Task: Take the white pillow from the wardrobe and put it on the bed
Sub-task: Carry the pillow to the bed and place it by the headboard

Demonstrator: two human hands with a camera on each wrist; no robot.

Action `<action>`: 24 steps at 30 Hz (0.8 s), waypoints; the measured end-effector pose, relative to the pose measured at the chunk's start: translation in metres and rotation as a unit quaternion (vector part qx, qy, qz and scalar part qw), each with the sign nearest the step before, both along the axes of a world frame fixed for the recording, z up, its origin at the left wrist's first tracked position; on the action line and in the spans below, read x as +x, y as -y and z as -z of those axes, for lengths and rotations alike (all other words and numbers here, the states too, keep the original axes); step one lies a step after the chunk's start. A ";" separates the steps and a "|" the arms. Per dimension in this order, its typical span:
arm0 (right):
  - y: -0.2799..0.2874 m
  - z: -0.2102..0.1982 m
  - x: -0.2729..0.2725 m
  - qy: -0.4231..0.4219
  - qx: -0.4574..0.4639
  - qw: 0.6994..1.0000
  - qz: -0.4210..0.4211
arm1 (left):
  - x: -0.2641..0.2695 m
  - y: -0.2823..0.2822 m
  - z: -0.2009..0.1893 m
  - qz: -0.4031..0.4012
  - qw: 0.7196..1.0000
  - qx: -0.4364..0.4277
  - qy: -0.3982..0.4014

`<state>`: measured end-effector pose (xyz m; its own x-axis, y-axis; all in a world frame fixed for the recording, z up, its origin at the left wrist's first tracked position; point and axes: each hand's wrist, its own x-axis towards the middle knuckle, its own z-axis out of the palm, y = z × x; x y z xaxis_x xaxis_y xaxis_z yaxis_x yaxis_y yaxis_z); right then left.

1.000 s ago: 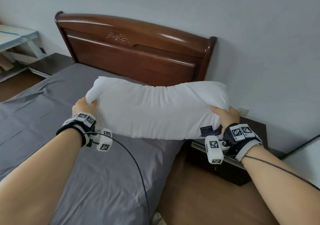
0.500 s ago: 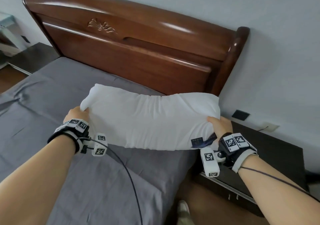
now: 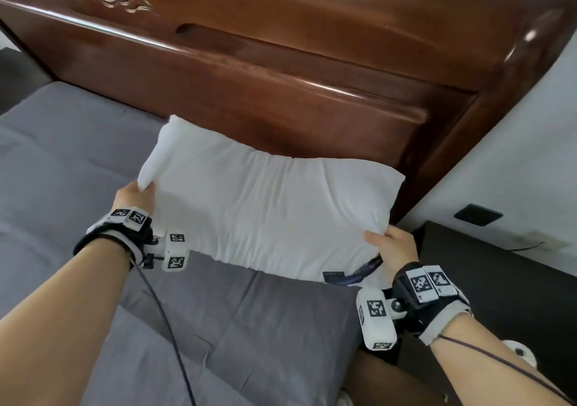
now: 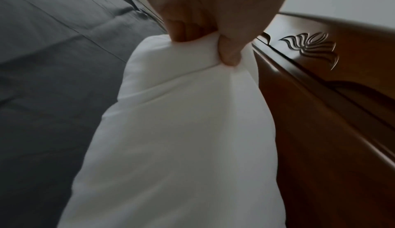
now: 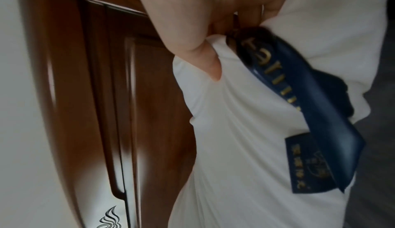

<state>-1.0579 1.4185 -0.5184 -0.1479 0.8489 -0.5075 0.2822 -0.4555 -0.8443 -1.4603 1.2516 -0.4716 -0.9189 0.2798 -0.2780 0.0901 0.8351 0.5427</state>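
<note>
From the head view, the carved brown headboard (image 3: 281,71) fills the top of the scene and stands right behind the white pillow (image 3: 274,215), blocking any further travel that way. The pillow is held above the bed (image 3: 78,155), whose grey sheet shows wrinkles and folds; whether its far edge touches the headboard cannot be told. To the right, a dark nightstand (image 3: 499,280) sits just beside the bed, under a white wall (image 3: 515,162) with a black socket plate (image 3: 477,214) and a thin wire near it. The left hand (image 3: 135,195) grips the pillow's left corner; the right hand (image 3: 392,245) grips the lower right corner, close to a dark blue ribbon tag (image 3: 359,276). Both wrists carry bands with black-and-white markers, and a cable trails from the left one.

In the left wrist view, the left hand (image 4: 205,12) pinches a bunched fold of the pillow (image 4: 183,138) between thumb and curled fingers. The grey sheet (image 4: 47,62) lies to the left, the headboard (image 4: 331,113) with its carved motif to the right.

In the right wrist view, the right hand (image 5: 192,15) closes on the pillow (image 5: 245,164) fabric where the blue ribbon tag (image 5: 299,96), lettered in gold, hangs. The headboard (image 5: 107,96) runs alongside, blurred.
</note>
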 end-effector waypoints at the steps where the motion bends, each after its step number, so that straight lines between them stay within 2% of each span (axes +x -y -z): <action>1: 0.001 0.014 -0.006 -0.010 -0.004 1.000 0.003 | -0.006 -0.010 0.011 0.000 1.000 0.014 -0.004; 4: 0.011 0.058 -0.020 -0.012 -0.021 1.000 0.002 | -0.025 -0.038 0.046 0.002 0.999 0.042 -0.020; 7: 0.016 0.099 -0.023 0.008 -0.033 0.999 0.014 | -0.042 -0.055 0.073 -0.004 0.999 0.035 -0.024; 10: 0.011 0.128 -0.019 0.032 -0.074 0.996 0.025 | -0.062 -0.057 0.100 -0.022 1.000 0.001 -0.018; 13: 0.009 0.146 -0.017 0.014 -0.131 0.991 0.016 | -0.074 -0.049 0.116 -0.041 0.999 -0.016 -0.002; 18: 0.005 0.140 -0.028 0.041 -0.065 0.997 -0.009 | -0.096 -0.036 0.134 -0.078 0.995 0.062 0.014; 22: 0.007 0.130 -0.033 0.031 -0.029 0.999 -0.029 | -0.121 -0.021 0.152 -0.106 0.987 0.116 0.021; 24: 0.011 0.125 -0.034 0.018 -0.018 0.999 -0.033 | -0.115 -0.019 0.146 -0.099 0.986 0.128 0.032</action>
